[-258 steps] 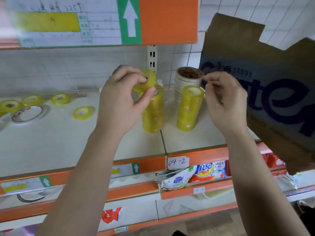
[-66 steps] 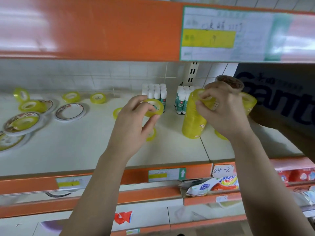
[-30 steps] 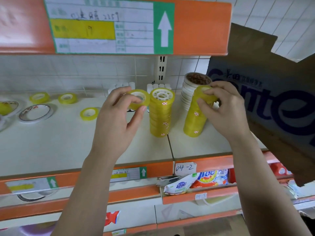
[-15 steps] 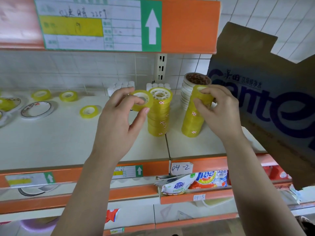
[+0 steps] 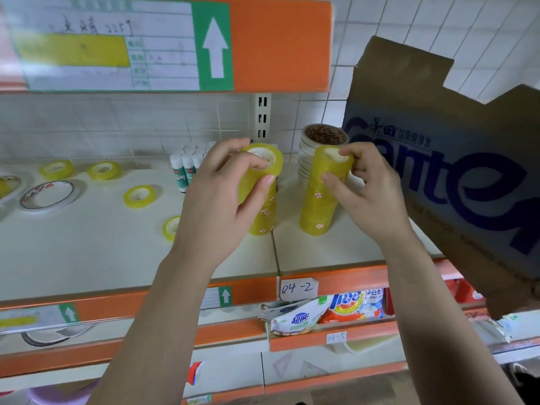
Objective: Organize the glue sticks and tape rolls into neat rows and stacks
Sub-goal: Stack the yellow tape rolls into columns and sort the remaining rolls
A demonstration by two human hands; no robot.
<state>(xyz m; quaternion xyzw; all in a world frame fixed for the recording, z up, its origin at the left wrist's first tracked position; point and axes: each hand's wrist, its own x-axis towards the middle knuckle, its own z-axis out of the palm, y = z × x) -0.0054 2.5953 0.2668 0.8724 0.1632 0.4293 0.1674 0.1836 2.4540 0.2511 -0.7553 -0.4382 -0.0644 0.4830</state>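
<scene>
Tiled wall backs a white shelf with orange edging. Near its middle the left hand pinches a yellow tape roll at the top of the left stack. The right hand grips the top of the right stack just beside it. Glue sticks stand behind, and loose rolls lie further left. Seating this roll well likely means centring its core over the one below, lowering it flat and releasing gently, so the column does not lean.

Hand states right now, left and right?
Left hand: holding a yellow transparent tape roll at the top of the left yellow tape stack.
Right hand: holding the right yellow tape stack.
</scene>
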